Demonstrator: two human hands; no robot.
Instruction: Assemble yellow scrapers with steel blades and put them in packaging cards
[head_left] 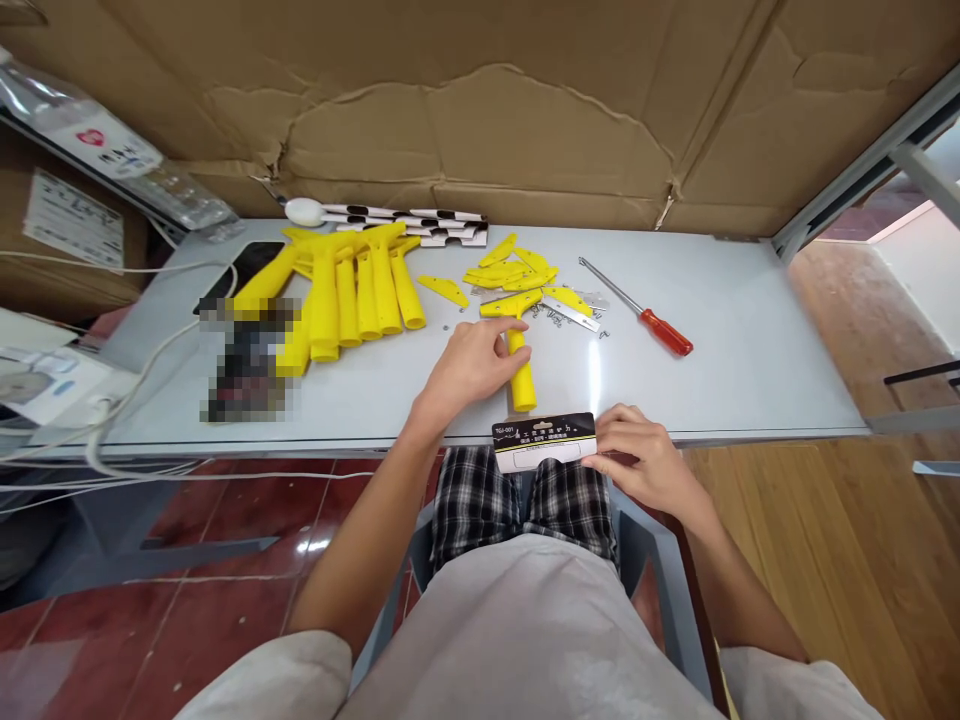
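My left hand (474, 362) closes its thumb and fingers around the upper handle of a yellow scraper (524, 392), which lies on the table with its head pointing away from me. In my right hand (646, 458), pinched by one end, is a black and white header card (543, 440) with printed text. The card is at the table's front edge, just below the scraper's handle. Beyond the scraper is a pile of yellow blade covers (501, 272), with metal blades (574, 310) and small screws (553, 316) scattered beside it.
Several yellow scraper handles (365, 295) are heaped at the left. A red-handled screwdriver (664, 332) lies to the right. Checkered strips and a white spoon-like end (304, 211) rest against the cardboard (480, 120) at the back. A plastic bottle (127, 160) and white cables (142, 375) are far left.
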